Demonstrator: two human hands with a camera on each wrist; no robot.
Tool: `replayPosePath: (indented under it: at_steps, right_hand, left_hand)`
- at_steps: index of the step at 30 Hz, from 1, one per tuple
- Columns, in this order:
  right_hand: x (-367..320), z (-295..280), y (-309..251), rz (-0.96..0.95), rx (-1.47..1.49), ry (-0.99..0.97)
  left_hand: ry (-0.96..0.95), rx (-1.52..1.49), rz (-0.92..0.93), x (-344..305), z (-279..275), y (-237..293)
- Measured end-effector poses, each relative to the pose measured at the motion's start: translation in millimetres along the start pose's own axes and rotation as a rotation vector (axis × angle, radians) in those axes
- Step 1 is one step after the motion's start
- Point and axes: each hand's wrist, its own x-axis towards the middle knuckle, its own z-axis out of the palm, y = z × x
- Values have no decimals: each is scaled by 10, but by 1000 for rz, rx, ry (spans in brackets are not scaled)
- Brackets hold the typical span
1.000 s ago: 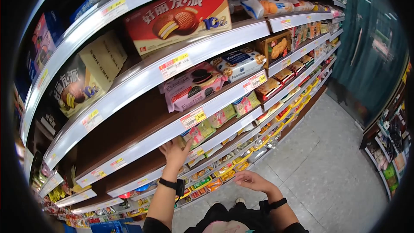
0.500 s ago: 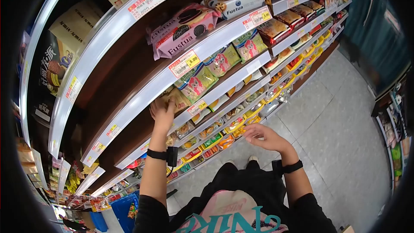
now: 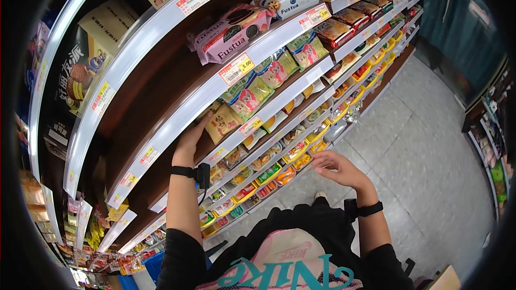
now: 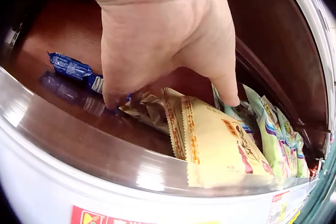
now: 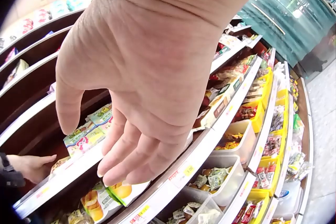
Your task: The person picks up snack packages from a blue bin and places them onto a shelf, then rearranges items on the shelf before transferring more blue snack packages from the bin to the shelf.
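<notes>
My left hand [image 4: 168, 35] reaches into a shelf over beige snack packets [image 4: 223, 140]. In the left wrist view its thumb comes down beside the green packets and its fingers curl down at the other end of the beige ones, around a crumpled packet [image 4: 149, 111]. Some fingertips are hidden behind that packet. From the head view the hand is partly covered by the shelf edge, with a beige packet [image 3: 223, 122] in front of it. My right hand [image 3: 338, 169] hangs in the air before the lower shelves, fingers loosely bent, holding nothing.
Green pony-print packets [image 3: 248, 96] stand in a row to the right. A pink Fustua cookie pack [image 3: 232, 35] lies one shelf up. A blue wrapped snack [image 4: 71, 67] lies behind the shelf lip. Lower down are yellow bins [image 5: 270, 158]; grey floor [image 3: 398, 156] is at right.
The view has tilted down. My left hand has slid left and deeper behind the beige packets, whose front now shows. The right hand stays raised and empty, its fingers slightly more bent.
</notes>
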Motion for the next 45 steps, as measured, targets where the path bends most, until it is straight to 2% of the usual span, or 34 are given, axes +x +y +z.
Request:
replayPosePath:
  at_steps: [2,5,8,15,17,20,24,26,33,36,38,39,41,45]
  right_hand:
    - [-42,82,-33,-4,2,24]
    - [-103,230,-57,33,-22,57]
    - [-154,392,-50,55,-4,82]
    - [-277,717,-80,55,18,120]
    - [-310,793,-78,59,13,137]
    - [-356,895,-30,65,4,164]
    - [-392,973,-8,66,3,163]
    - [-413,1004,7,66,5,165]
    - [-378,1102,15,83,31,177]
    - [-360,1126,16,101,25,185]
    - [-370,1152,20,100,30,190]
    - [-379,1164,17,94,36,201]
    - [-401,1189,-1,87,34,218]
    - [-534,1280,-20,120,22,248]
  left_hand:
    - [11,-5,-3,-50,35,35]
    - [-101,-91,28,-252,72,241]
    - [-160,-67,47,-252,41,218]
    - [-97,-35,107,-81,-131,51]
    - [-127,-137,-83,-78,-192,111]
    - [-157,-298,-101,17,-210,11]
    - [-100,-292,-85,57,-230,-82]
    - [-84,-83,116,96,-274,-164]
    - [-192,-96,157,85,-348,-192]
    - [-86,53,200,88,-349,-153]
    - [45,219,465,86,-381,-97]
    - [44,216,468,114,-380,-114]
    - [175,267,599,141,-357,-92]
    - [157,249,538,11,-338,27]
